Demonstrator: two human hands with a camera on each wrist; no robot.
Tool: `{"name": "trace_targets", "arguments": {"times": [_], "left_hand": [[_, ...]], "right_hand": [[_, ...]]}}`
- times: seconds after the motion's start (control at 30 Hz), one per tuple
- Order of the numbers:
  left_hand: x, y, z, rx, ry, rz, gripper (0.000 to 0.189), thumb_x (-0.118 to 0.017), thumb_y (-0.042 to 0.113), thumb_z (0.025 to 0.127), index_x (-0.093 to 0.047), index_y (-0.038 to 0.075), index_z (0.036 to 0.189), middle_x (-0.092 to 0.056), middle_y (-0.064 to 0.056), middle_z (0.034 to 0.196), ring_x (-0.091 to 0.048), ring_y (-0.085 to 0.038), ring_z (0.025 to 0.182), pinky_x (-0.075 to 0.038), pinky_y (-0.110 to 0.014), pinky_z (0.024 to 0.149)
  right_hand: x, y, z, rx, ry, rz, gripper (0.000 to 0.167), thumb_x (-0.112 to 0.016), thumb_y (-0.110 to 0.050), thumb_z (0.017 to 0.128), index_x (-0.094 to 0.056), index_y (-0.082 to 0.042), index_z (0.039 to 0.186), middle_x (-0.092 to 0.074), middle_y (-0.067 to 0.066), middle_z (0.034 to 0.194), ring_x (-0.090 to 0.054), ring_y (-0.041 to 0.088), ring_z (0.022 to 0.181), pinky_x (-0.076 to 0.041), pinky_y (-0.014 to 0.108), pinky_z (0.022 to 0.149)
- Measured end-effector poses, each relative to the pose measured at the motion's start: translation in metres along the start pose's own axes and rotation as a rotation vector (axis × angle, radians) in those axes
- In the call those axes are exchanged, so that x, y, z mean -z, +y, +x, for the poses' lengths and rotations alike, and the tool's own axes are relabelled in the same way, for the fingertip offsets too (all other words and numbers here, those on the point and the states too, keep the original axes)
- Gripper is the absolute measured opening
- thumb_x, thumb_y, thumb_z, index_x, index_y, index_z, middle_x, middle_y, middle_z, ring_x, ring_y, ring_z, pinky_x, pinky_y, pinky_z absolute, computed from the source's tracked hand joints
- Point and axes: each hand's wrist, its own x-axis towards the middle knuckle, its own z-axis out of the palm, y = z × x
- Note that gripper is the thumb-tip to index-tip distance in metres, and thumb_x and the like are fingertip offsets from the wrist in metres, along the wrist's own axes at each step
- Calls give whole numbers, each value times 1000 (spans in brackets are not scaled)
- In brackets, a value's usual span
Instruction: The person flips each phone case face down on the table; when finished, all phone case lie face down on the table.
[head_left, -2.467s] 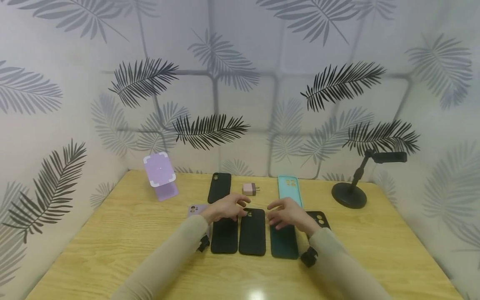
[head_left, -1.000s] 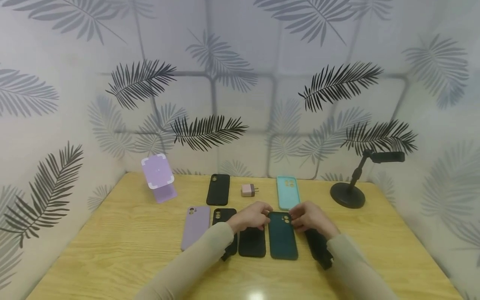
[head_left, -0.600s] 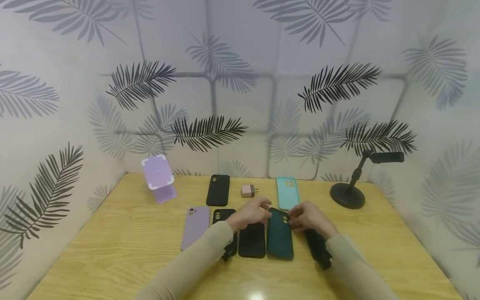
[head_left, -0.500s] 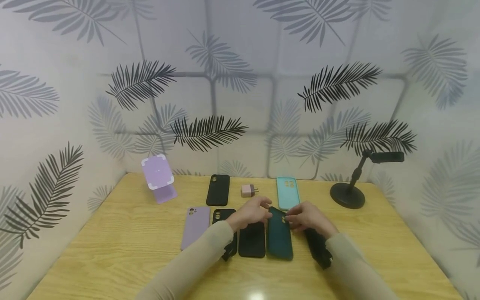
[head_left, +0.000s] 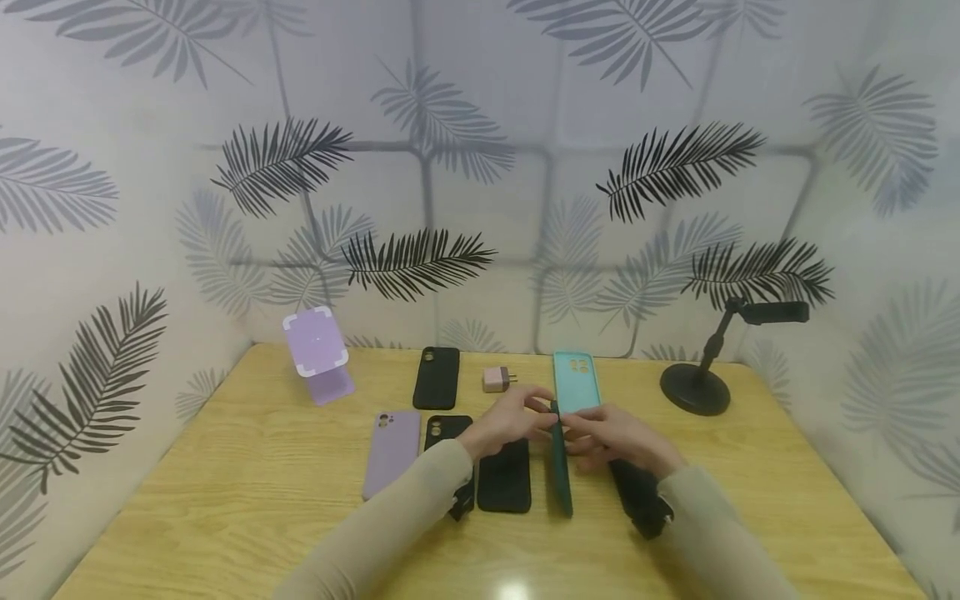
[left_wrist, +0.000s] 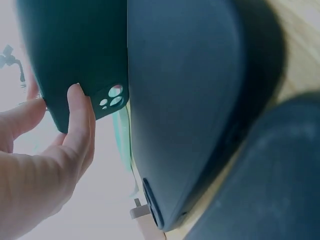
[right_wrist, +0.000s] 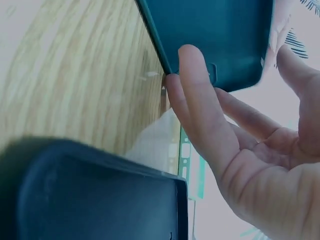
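A dark green phone case (head_left: 560, 467) stands on its long edge over the table, seen nearly edge-on in the head view. My left hand (head_left: 513, 421) holds its far end, thumb at the upper edge and fingers on the outer face beside the camera cutouts, as the left wrist view shows. From the other side my right hand (head_left: 611, 437) holds the same end; in the right wrist view its fingers (right_wrist: 192, 70) lie against the inner face. A black phone case (head_left: 504, 477) lies under my left wrist. Another dark case (right_wrist: 110, 195) lies below my right hand.
A lilac phone case (head_left: 392, 454) and a black one (head_left: 448, 429) lie to the left. Behind are another black case (head_left: 436, 377), a pink charger plug (head_left: 496, 379) and a turquoise case (head_left: 576, 379). A lilac stand (head_left: 318, 346) and a black stand (head_left: 697, 388) occupy the back corners.
My hands have moved rightward from the black cases to the dark green case. Its right side has been lifted, and it has gone from lying flat to standing on edge.
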Motion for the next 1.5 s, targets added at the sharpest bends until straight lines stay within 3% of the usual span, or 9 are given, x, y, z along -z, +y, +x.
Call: {"name": "trace_targets", "arguments": {"times": [0.2, 0.53, 0.83, 1.13, 1.5], "left_hand": [[-2, 1, 1, 10, -43, -9, 42, -60, 5, 97, -51, 3, 138, -57, -22, 126, -66, -39, 106, -56, -50, 88], [2, -3, 0, 50, -141, 50, 48, -59, 3, 94, -50, 6, 141, -52, -27, 137, -63, -37, 112, -55, -50, 90], [1, -3, -3, 81, -202, 67, 50, -55, 3, 97, -44, 6, 146, -51, -23, 141, -62, -37, 115, -55, -50, 89], [1, -2, -3, 98, -192, 153, 50, -55, 4, 97, -43, 6, 146, -45, -20, 147, -61, -37, 115, -56, -48, 87], [5, 3, 6, 124, -188, 215, 49, -48, -2, 96, -44, 2, 145, -50, -25, 142, -61, -35, 116, -57, -43, 86]], "right_hand": [[-3, -4, 3, 0, -1, 17, 67, -57, -40, 99, -41, 8, 144, -62, 24, 127, -68, 28, 104, -58, 46, 83], [2, 1, 3, 13, -11, 65, 71, -56, -34, 101, -29, 13, 147, -56, 29, 133, -66, 33, 110, -59, 42, 81], [9, 7, -1, 26, 53, 102, 57, -57, -21, 100, -39, 13, 142, -68, 20, 119, -71, 22, 98, -60, 35, 76], [12, 7, -7, 27, 204, -5, 53, -65, -14, 95, -45, 11, 138, -68, 21, 114, -69, 15, 85, -61, 33, 69], [2, 9, -7, 58, 293, -181, 42, -68, -5, 91, -56, 14, 127, -70, 28, 107, -69, 19, 77, -61, 37, 63]]}}
